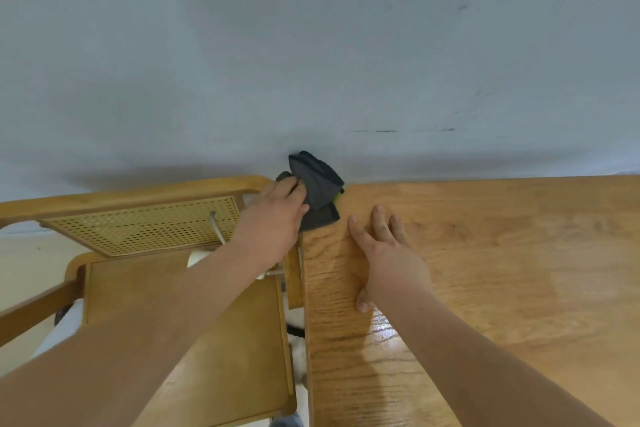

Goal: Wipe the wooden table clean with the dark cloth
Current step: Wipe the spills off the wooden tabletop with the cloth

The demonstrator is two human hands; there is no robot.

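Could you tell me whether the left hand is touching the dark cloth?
Touching. The head view shows the left hand with its fingers curled round the dark cloth, bunched at the far corner of the wooden table.

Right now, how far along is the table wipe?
Done: hard to tell. The wooden table shows no visible mess, just a shiny patch near its left edge. In hand: the left hand grips the dark cloth at the far left corner; the right hand rests flat on the top. Left: possibly the wide stretch to the right.
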